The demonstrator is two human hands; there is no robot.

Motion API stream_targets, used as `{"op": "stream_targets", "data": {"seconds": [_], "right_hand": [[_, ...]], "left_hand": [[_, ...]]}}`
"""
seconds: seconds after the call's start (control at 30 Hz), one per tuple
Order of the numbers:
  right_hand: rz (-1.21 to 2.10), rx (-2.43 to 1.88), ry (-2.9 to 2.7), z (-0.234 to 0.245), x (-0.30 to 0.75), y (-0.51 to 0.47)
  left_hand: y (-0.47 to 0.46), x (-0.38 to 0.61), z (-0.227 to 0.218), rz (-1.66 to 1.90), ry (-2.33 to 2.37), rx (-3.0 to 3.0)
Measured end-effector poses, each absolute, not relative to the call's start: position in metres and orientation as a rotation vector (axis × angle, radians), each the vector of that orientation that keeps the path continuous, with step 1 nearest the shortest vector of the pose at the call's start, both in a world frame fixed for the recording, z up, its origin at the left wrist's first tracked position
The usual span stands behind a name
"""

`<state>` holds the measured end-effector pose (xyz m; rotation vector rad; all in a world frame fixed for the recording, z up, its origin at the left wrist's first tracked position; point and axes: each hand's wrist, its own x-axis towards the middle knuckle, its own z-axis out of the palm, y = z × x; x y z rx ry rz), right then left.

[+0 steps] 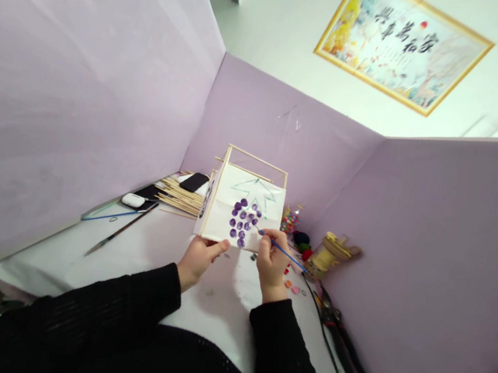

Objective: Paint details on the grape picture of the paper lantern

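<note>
My left hand [198, 259] is gripping the lantern [245, 206] at its lower left corner, thumb lying across the bottom edge of the front panel, fingers closed round the frame behind. The lantern is being held upright above the table [156, 247], clear of the white surface, a box of thin sticks with paper sides. Its front panel is carrying a cluster of purple dots [244, 218] under an outlined green leaf [255, 193].

My right hand [272, 262] is pinching a blue brush [283, 252], fingers drawn tight on the handle; the tip is resting at the right edge of the dots, though I cannot tell whether it is actually touching the paper. The handle is slanting down to the right.

Left of the lantern, a bundle of sticks [179, 197] is lying on the table, with a phone [194, 181] behind it and a white earbud case [133, 199] nearby. A second brush [120, 231] is lying diagonally nearer me. To the right, a yellow spool [328, 255] is standing by the purple wall [433, 258], with pliers [334, 320] in front of it.
</note>
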<state>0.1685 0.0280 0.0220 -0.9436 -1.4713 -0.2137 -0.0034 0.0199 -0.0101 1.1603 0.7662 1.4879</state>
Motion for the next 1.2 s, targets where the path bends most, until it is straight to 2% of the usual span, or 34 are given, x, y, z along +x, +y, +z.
{"op": "stream_targets", "data": {"seconds": [0.2,0.67,1.2], "right_hand": [[-0.096,-0.887,-1.218,0.0257,0.1657,0.0236],[-0.336,-1.049,-1.255,0.0233,0.1668,0.0277],[-0.396,-1.038,-1.338,0.0231,0.1663,0.0271]], "left_hand": [[0.0180,-0.0044,-0.0087,1.480,0.776,1.181],[0.0176,-0.0043,-0.0088,1.479,0.772,1.174],[0.0166,-0.0039,-0.0070,1.479,0.774,1.155]]}}
